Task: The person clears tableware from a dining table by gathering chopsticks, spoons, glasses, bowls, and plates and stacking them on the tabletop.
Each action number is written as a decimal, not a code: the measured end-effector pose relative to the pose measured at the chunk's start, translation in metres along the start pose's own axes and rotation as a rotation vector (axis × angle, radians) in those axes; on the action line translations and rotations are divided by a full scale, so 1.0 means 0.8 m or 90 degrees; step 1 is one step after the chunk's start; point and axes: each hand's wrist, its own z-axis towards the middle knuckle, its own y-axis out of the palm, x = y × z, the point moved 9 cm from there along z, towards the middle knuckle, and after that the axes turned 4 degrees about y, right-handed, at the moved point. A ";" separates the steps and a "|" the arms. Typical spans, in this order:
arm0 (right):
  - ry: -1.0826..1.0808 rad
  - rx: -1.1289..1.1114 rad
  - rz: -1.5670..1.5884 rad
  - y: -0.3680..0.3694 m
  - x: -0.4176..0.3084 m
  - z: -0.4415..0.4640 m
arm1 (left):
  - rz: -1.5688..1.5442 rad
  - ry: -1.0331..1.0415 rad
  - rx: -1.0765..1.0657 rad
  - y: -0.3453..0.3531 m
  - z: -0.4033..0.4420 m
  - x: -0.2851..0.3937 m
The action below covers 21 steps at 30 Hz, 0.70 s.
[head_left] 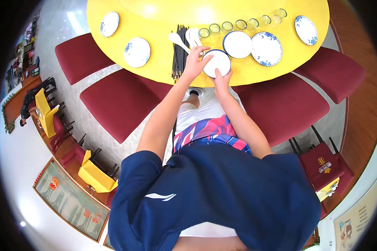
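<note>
A small white bowl [217,63] with a blue rim is between my two hands at the near edge of the yellow table [163,10]. My left hand [194,65] grips its left rim, thumb and fingers curved. My right hand [222,81] holds the near side, thumb over the rim and its other fingers mostly hidden beneath. Just beyond stands another blue-rimmed white bowl [238,44], beside a blue-patterned plate [266,49]. Left of my left hand lie many black chopsticks [179,58] and several white spoons [178,41].
Several glasses [227,26] stand in a row behind the bowls. More patterned plates [137,52] sit around the table's rim. Dark red chairs [119,100] flank me on both sides. Far left, a person [29,100] is by a smaller yellow table [46,112].
</note>
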 end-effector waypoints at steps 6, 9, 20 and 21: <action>-0.010 0.007 -0.017 0.015 -0.001 0.002 | -0.067 -0.048 0.171 -0.110 -0.093 0.002; -0.011 -0.011 -0.070 0.014 -0.006 0.011 | -0.037 -0.149 0.259 -0.168 -0.203 -0.074; 0.022 -0.062 -0.085 0.059 -0.016 0.035 | -0.145 -0.539 0.619 -0.162 -0.631 -0.177; 0.027 -0.058 -0.091 0.061 -0.018 0.037 | -0.148 -0.556 0.619 -0.149 -0.657 -0.191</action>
